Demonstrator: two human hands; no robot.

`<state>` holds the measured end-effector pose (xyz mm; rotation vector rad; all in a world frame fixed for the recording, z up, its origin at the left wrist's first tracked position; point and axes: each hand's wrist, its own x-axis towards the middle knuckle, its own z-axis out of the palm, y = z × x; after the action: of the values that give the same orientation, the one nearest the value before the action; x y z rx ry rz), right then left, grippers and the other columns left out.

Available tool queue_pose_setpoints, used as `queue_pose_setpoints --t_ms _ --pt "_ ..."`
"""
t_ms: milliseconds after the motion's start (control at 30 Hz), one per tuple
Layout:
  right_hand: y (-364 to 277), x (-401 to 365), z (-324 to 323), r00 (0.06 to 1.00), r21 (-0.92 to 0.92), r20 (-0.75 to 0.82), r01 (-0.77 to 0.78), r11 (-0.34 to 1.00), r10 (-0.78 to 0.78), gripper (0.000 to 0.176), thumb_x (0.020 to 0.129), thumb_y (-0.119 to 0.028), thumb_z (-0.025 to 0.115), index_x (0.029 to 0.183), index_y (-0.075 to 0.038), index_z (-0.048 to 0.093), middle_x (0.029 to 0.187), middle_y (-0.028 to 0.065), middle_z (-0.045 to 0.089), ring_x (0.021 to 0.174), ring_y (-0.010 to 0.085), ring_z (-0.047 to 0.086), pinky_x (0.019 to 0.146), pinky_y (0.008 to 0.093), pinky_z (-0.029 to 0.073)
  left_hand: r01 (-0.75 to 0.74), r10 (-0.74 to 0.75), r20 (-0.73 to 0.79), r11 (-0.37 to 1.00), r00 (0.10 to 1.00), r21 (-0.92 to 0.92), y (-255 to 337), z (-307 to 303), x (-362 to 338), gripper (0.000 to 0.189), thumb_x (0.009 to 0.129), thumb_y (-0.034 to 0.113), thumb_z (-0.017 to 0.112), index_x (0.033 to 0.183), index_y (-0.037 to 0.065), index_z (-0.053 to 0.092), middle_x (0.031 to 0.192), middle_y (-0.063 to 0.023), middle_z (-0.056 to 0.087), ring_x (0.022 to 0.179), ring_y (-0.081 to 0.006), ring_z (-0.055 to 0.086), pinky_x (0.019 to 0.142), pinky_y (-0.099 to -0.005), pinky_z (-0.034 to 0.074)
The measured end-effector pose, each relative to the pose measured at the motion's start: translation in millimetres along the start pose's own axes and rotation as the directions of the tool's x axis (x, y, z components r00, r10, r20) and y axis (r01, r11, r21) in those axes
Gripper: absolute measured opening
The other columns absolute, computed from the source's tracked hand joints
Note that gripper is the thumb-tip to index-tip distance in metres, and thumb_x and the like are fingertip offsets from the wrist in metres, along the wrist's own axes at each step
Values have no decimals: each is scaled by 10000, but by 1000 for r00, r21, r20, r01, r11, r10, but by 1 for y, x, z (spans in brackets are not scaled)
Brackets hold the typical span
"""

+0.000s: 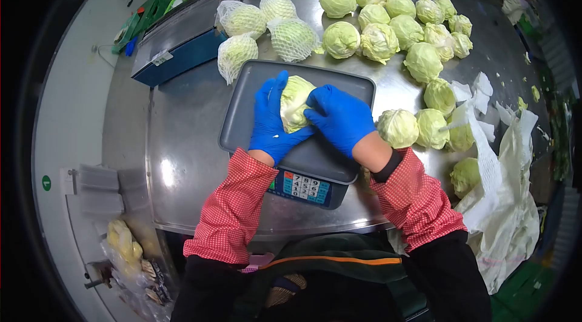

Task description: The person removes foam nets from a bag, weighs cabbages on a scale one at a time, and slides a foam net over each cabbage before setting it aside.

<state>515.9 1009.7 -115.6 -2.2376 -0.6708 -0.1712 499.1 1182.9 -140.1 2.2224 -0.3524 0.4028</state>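
A pale green cabbage [296, 99] is held between my two blue-gloved hands above the grey tray of a weighing scale [242, 117]. My left hand [274, 117] cups it from the left and below, thumb up along its side. On the right, my right hand [341, 117] grips the leaves with its fingertips pressed to the cabbage. The scale's keypad [303, 187] shows below the tray, toward my body.
Cabbages in white foam nets [293, 38] sit at the back left beside a dark blue box [182, 58]. Many bare cabbages [380, 42] spread over the steel table at the back and right. A white sack [506, 201] hangs over the right edge.
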Motion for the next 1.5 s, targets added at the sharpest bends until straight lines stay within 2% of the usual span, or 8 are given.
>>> queue_pose_setpoints --t_ms 633,833,933,1100,1167,1233,1367,1500 --pt "-2 23 0 958 -329 167 278 902 -234 81 718 -119 578 777 -66 566 722 136 603 683 309 605 580 406 485 49 -54 29 987 998 156 -9 2 4 1077 516 300 839 1407 158 251 1257 -212 341 1162 -385 372 986 -464 326" --pt "2 18 6 982 -207 35 188 960 -184 91 751 -131 577 797 -55 558 737 158 597 701 298 602 608 394 478 83 -87 21 985 996 154 -2 1 2 1053 544 236 851 1398 101 250 1237 -188 360 1155 -348 395 991 -422 358" --pt "12 11 13 984 386 -33 -148 910 174 128 812 -167 589 856 -50 560 723 117 604 641 212 588 577 328 465 61 -62 6 993 998 101 -3 1 0 1067 545 228 859 1401 96 235 1249 -176 352 1164 -333 396 1002 -412 354" --pt "0 -52 -46 719 636 681 -676 373 141 182 863 -238 596 836 -58 589 698 30 599 620 90 555 584 215 439 55 -55 19 998 998 -11 -5 -7 -5 1069 556 192 861 1399 70 215 1282 -140 329 1203 -290 382 1036 -379 332" --pt "2 -77 -66 451 220 877 -686 693 168 145 845 -181 601 822 -43 634 641 9 605 596 80 581 577 225 464 49 -49 0 997 999 -57 -11 -5 -7 1092 537 227 864 1408 99 216 1285 -157 319 1206 -325 368 1036 -410 325" --pt "5 -108 -77 513 -83 811 -374 924 281 150 841 -185 606 810 -46 655 641 27 616 616 85 596 585 234 471 51 -52 -5 995 999 -90 -12 -3 -9 1104 530 234 865 1412 108 213 1286 -164 314 1208 -338 361 1039 -421 321" --pt "18 -127 -94 632 285 656 -714 640 413 187 842 -206 616 908 -32 637 684 43 631 634 100 605 600 243 476 48 -48 -2 995 999 -84 -7 -2 -10 1098 536 203 863 1411 92 209 1285 -160 316 1214 -328 359 1047 -407 318" --pt "2 -92 -65 949 231 214 -278 933 230 223 842 -298 582 917 -93 628 782 102 617 727 278 614 624 342 483 34 -34 2 999 999 -7 3 -1 -11 1054 583 212 854 1399 57 205 1309 -123 318 1238 -273 352 1061 -367 298"
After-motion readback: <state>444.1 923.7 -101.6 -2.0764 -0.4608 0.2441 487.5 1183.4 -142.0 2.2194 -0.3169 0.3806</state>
